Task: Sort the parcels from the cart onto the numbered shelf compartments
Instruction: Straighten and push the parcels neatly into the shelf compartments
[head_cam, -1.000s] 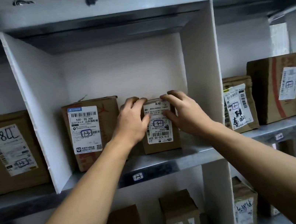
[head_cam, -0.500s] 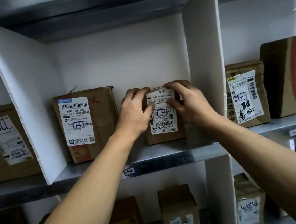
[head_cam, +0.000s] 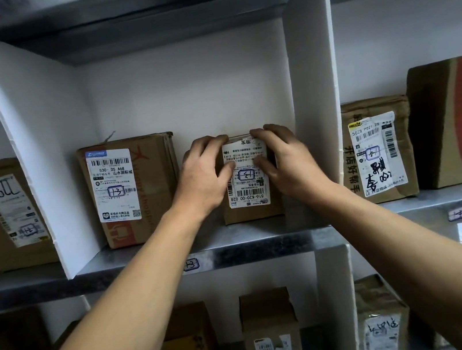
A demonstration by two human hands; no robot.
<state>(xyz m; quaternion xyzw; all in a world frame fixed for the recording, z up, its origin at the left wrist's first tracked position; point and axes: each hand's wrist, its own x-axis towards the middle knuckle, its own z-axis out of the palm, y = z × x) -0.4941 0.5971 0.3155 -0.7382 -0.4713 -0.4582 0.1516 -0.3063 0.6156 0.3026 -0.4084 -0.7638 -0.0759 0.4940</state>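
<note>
A small parcel point(head_cam: 250, 199) is set on the shelf point(head_cam: 266, 251) in the middle compartment, toward its right side, near the right divider point(head_cam: 315, 85). It is held from both sides: the left grip point(head_cam: 208, 175) is laid on its left edge and the right grip point(head_cam: 282, 160) on its right edge, with fingers hooked over the top. To its left a larger parcel point(head_cam: 132, 190) is stood, and the left divider point(head_cam: 37, 145) is placed beyond that. One outer parcel point(head_cam: 3, 214) is seen left of that divider. Two neighbouring parcels point(head_cam: 377, 148) are stood side by side (touching, it seems) in the right compartment. Lower parcels point(head_cam: 270, 335) are lined up beneath the shelf.
</note>
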